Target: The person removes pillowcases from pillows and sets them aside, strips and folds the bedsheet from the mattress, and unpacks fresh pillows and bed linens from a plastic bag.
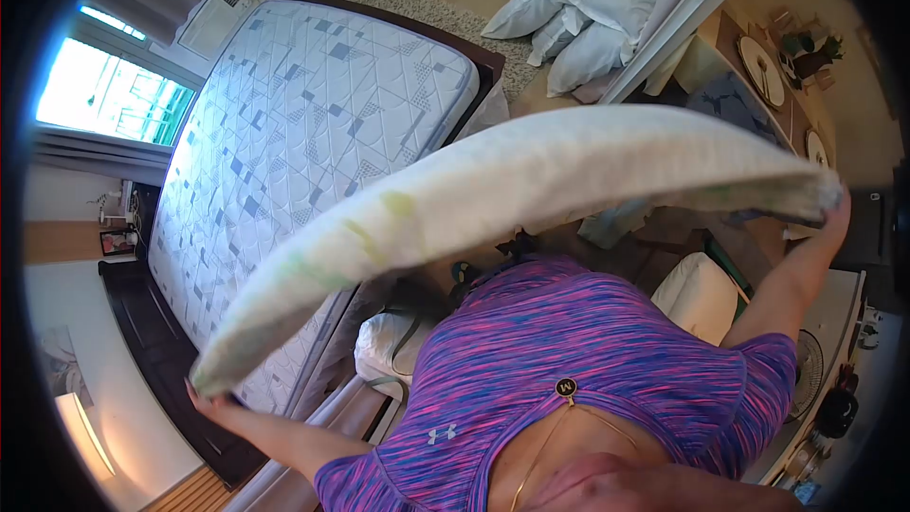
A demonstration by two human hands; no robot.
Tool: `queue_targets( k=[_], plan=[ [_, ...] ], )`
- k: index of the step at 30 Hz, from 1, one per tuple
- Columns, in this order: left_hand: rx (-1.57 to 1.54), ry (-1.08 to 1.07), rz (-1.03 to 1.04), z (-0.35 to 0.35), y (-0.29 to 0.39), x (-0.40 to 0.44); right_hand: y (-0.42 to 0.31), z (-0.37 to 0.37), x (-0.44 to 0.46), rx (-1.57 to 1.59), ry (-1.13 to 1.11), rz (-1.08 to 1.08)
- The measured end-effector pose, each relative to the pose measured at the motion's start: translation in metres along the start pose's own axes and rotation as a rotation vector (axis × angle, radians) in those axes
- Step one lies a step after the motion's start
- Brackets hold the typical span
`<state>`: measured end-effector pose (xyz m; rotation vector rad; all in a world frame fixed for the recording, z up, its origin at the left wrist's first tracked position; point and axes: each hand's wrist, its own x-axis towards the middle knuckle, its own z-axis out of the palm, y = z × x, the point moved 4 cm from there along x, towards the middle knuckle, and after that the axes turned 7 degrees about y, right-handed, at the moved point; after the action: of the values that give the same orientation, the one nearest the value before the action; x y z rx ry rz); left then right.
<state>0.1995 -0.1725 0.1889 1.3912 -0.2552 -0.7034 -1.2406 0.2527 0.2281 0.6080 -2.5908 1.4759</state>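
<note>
A long white bed sheet (493, 194) with faint green and yellow markings spans the view in a raised arc in front of my chest. At its lower left end, my left hand (207, 400) grips the corner. My right hand (834, 213) holds the opposite end at the upper right, with the fingers partly covered by fabric. Between the hands the cloth bulges upward and hides part of the floor and of the bed's near side. Beyond it lies a bare mattress (313, 85) with a grey-and-blue geometric pattern, on a dark wooden bed frame.
White pillows (578, 9) are piled beyond the bed, by a shaggy rug (408, 5). A dark headboard (161, 360) stands at the left. To the right are a table set with plates (761, 71) and a fan (808, 374). White bundles (697, 299) lie near my body.
</note>
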Motion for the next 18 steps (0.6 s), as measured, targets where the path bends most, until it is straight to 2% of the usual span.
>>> queue_targets(
  k=[1,2,3,5,6,7,10,13,14,15,16,17,18],
  plan=[
    [0.035,0.112,-0.003,-0.041,0.001,-0.015,0.014,-0.018,-0.031,0.42,0.187,0.46],
    [-0.043,0.387,-0.084,-0.083,0.007,-0.029,0.013,-0.027,-0.055,0.544,0.333,0.622],
    [-0.082,0.411,-0.119,-0.124,0.012,-0.02,0.004,-0.03,-0.078,0.604,0.44,0.715],
    [-0.099,0.513,-0.129,-0.185,0.026,-0.014,-0.027,-0.001,-0.081,0.668,0.483,0.753],
    [-0.058,0.51,-0.107,-0.177,0.032,-0.012,-0.028,0.014,-0.073,0.709,0.47,0.723],
    [-0.006,0.457,-0.08,-0.162,0.037,-0.004,-0.041,0.046,-0.05,0.722,0.356,0.65],
    [0.107,0.099,-0.004,-0.054,0.051,0.038,-0.117,0.168,0.009,0.832,-0.034,0.44],
    [0.162,-0.487,0.027,0.134,0.053,0.039,-0.249,0.33,-0.009,0.81,-0.56,0.257],
    [0.166,-0.703,-0.004,0.204,0.049,0.018,-0.343,0.366,-0.075,0.224,-0.645,0.246],
    [0.124,-0.893,-0.259,0.289,0.049,-0.046,-0.405,0.409,-0.117,0.19,-0.895,-0.036],
    [0.296,-0.899,-0.036,0.351,0.049,-0.126,-0.449,0.447,-0.144,-0.139,-0.824,-0.086],
    [0.396,-0.983,-0.128,0.401,0.04,-0.157,-0.506,0.465,-0.193,-0.375,-0.996,-0.293],
    [0.58,-1.14,-0.032,0.438,0.039,-0.221,-0.553,0.467,-0.248,-0.366,-1.2,-0.415]
  ],
)
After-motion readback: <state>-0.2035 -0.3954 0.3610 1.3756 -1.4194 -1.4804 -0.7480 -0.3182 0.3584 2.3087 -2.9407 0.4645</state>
